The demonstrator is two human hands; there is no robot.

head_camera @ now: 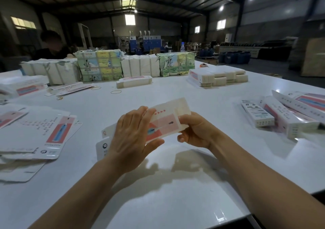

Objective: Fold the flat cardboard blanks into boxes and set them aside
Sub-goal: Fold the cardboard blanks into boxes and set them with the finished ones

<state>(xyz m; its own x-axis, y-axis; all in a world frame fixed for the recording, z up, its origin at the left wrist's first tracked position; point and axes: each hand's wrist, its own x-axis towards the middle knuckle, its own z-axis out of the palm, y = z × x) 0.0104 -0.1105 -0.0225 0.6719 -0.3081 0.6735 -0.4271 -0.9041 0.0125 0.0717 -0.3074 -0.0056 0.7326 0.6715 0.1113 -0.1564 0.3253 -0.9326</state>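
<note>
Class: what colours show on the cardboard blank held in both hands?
White with pink-red panels on the cardboard blank; head view.

No legible txt; print on held blank (163, 123) & folded boxes (263, 116) too blurred.
</note>
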